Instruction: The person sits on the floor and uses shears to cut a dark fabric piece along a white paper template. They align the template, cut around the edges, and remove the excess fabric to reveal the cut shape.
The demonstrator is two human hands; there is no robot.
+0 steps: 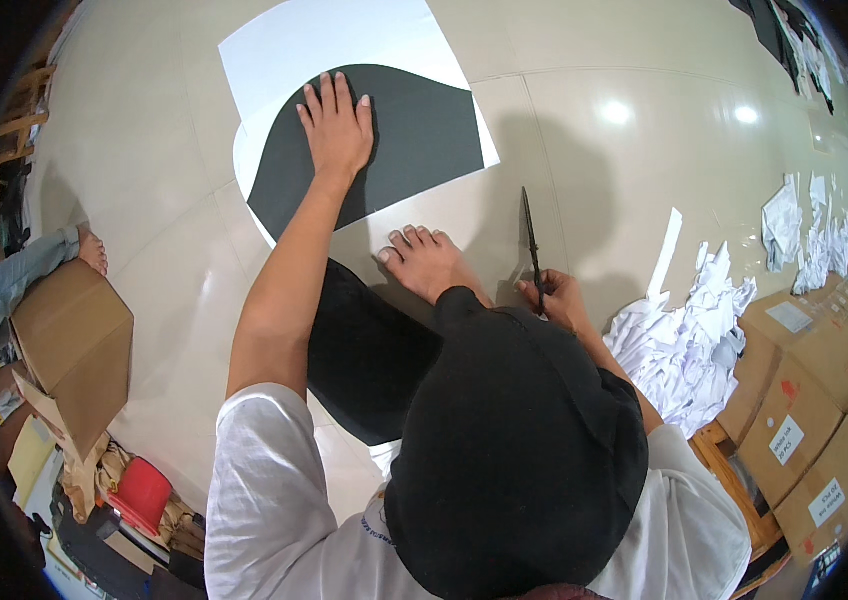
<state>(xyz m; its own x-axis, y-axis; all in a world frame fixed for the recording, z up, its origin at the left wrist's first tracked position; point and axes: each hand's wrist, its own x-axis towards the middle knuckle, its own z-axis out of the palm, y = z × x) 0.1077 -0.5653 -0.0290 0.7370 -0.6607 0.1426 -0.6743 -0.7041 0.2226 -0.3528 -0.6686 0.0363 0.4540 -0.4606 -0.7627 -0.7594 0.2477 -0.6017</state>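
Note:
My left hand [338, 130] lies flat with fingers spread on a dark grey piece [424, 125] with a curved top edge, shaped like a sleeve pattern. Beneath that piece is a white sheet [344, 35], showing beyond its curved edge and along its sides; whether it is paper or cloth I cannot tell. My right hand [562, 300] grips a pair of dark scissors [531, 235] by the handles, to the right of the sheet and apart from it. The scissors point away from me, their blades looking closed. A black cap [524, 450] hides part of the right forearm.
A bare foot [429, 262] rests just below the sheet on the tiled floor. White cloth scraps [684, 340] are heaped at right, beside stacked cardboard boxes [794, 400]. At left stand an open cardboard box [79, 340], another person's leg [19, 280] and a red item [140, 497].

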